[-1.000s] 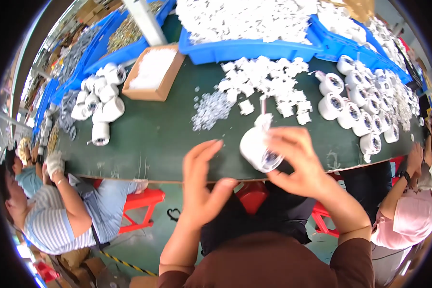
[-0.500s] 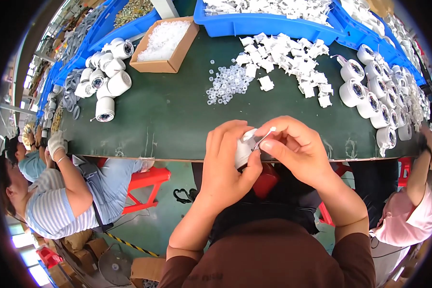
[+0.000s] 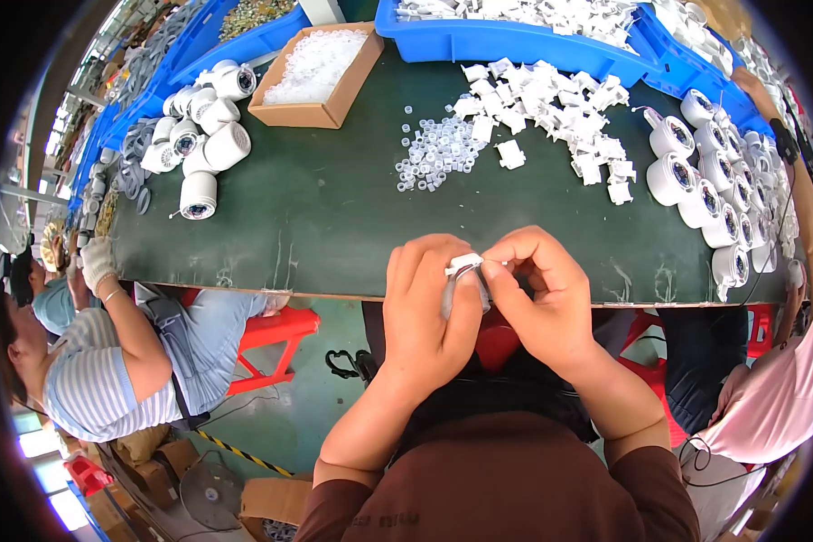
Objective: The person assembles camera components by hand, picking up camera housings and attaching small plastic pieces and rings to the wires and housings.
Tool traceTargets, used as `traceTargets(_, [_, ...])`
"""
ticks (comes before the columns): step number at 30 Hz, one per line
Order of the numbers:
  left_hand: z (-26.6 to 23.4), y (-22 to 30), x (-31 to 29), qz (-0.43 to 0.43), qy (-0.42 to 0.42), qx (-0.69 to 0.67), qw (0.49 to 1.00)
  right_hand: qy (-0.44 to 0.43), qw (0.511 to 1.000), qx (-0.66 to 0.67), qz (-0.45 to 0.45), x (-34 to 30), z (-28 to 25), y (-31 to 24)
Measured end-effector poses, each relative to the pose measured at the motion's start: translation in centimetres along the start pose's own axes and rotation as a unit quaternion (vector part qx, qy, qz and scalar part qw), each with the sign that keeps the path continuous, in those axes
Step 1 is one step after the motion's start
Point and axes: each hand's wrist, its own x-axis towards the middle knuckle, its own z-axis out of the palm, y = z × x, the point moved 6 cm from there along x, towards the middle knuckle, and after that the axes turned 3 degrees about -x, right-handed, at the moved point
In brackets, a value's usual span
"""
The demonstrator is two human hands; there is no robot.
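Note:
At the table's near edge my left hand [image 3: 429, 312] is wrapped round a small white camera housing [image 3: 447, 294], most of it hidden by the fingers. A white plastic bracket piece [image 3: 463, 264] shows at its top, under my left thumb and fingers. My right hand [image 3: 542, 303] is closed in a pinch close beside it. Between its thumb and forefinger is a thin cable, whose small white end [image 3: 504, 263] sticks out. The two hands nearly touch.
Ahead lie small clear rings [image 3: 438, 154] and a pile of white brackets [image 3: 560, 113]. White camera units stand at left [image 3: 199, 194] and right [image 3: 673, 179]. Behind are a cardboard box [image 3: 334, 108] and a blue bin [image 3: 515, 41]. People sit at both sides.
My right hand has drawn in toward the housing, and the cable now runs across its top. The white bracket piece has come into clearer view. The right-hand person's arm now reaches toward the back.

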Motion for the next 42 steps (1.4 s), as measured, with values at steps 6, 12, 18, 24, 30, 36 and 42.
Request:
traceTargets(6, [-0.4,-0.3,-0.2,-0.009,0.012,-0.008,1.000,-0.045,0.994,-0.079,-0.057,1.0,-0.8,-2.0])
traceTargets(12, [-0.3,0.0,0.1,0.008,0.011,0.027,1.000,0.045,0.912,-0.401,-0.076,7.5,-5.8,-1.5])
traceTargets(18, [-0.3,-0.1,0.1,-0.006,0.023,0.034,0.999,0.013,0.832,-0.536,-0.141,10.8,-4.5,0.3])
traceTargets(24, [-1.2,-2.6,-1.0,-0.222,-0.018,-0.246,0.943,-0.055,0.910,-0.407,-0.049,9.4,-4.7,-0.2])
traceTargets(30, [0.6,-3.0,-0.7,-0.370,-0.048,-0.560,0.740,-0.157,0.985,-0.001,-0.070,3.9,-0.4,-0.7])
traceTargets(36, [0.7,-3.7,-1.4,-0.383,-0.056,-0.587,0.711,-0.183,0.977,-0.071,-0.087,1.9,-0.5,-1.4])
traceTargets(42, [0.4,-2.9,-1.2,-0.383,-0.027,-0.553,0.740,-0.117,0.987,-0.062,-0.086,1.8,-1.3,-1.3])
